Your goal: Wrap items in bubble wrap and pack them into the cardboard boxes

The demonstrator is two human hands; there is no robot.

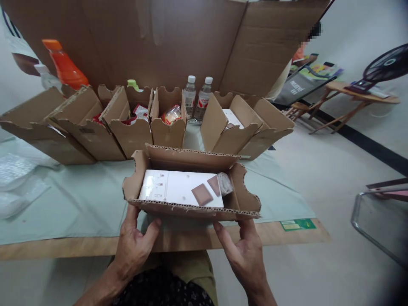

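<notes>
An open-topped cardboard box (197, 211) with cut-out ends sits crosswise in front of me, close to the table's near edge. Inside it lie a white carton (175, 187) printed with brown squares and, at its right end, something wrapped in clear plastic (225, 183). My left hand (135, 238) grips the box's lower left corner, thumb on the near side. Around the lower right corner my right hand (242, 244) is closed the same way. The fingertips of both hands are hidden behind the box.
Several cardboard boxes (168, 135) stand in a row behind, some holding packets. Two water bottles (189, 95) and an orange bottle (68, 68) stand before a tall cardboard panel (191, 42). Bubble wrap (19, 178) lies left. A fan (387, 63) and a person (299, 53) are at right.
</notes>
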